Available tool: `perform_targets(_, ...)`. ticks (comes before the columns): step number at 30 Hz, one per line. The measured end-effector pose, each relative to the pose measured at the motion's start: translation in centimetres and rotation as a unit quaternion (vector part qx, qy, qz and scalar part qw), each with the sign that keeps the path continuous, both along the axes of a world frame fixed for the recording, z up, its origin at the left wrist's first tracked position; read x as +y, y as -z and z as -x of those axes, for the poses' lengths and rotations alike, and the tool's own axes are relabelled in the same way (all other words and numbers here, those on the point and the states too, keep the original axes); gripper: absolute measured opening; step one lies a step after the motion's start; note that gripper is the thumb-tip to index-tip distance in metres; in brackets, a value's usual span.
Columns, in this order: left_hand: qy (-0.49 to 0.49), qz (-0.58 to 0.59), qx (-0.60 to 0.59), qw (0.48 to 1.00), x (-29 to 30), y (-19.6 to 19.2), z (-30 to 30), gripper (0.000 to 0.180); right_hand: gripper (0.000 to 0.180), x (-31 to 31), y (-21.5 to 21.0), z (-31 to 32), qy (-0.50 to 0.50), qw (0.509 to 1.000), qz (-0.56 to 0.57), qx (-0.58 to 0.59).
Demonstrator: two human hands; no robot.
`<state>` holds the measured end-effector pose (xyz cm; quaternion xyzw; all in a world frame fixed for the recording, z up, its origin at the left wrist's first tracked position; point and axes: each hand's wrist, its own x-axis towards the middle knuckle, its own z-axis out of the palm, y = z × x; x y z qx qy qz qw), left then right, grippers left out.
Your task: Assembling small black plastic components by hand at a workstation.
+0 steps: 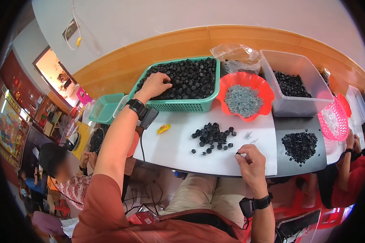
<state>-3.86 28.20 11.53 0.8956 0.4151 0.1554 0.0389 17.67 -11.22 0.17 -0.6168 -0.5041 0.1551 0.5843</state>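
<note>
My left hand (154, 86) reaches into a green basket (178, 106) heaped with small black plastic knobs (194, 77). Its fingers are curled together at the surface of the heap; what they hold, if anything, is hidden. Near the front edge of the white table surface, my right hand (251, 163) pinches a small black piece between thumb and fingertip, its shape mostly covered. Just beyond that hand lie a few small silvery screws (248, 135). A loose pile of black knobs (212, 137) sits to the left of it on the white surface.
A red scalloped bowl (267, 106) of screws stands beside the basket, then a clear bin (299, 106) of black parts. Small black pieces (299, 146) lie on a dark mat. A yellow wrapper (163, 128) rests left. Other people sit at both sides, near a pink basket (340, 117).
</note>
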Motion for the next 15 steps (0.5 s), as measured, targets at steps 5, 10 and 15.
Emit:
perform_targets(5, -0.004, -0.012, -0.033, 0.999, -0.2, 0.1, 0.8, 0.036, 0.017, 0.0, 0.2, 0.0, 0.001, 1.0, -0.006, 0.009)
perform_targets(10, -0.007, 0.043, -0.069, 0.997, -1.9, 0.1, 0.4, 0.039, 0.017, 0.0, 0.2, 0.1, 0.0, 1.0, -0.019, 0.02)
perform_targets(15, 0.151, 0.057, -0.104, 0.981, -3.4, -0.3, -1.5, 0.036, 0.017, 0.0, 0.5, -0.1, 0.0, 1.0, -0.024, 0.02)
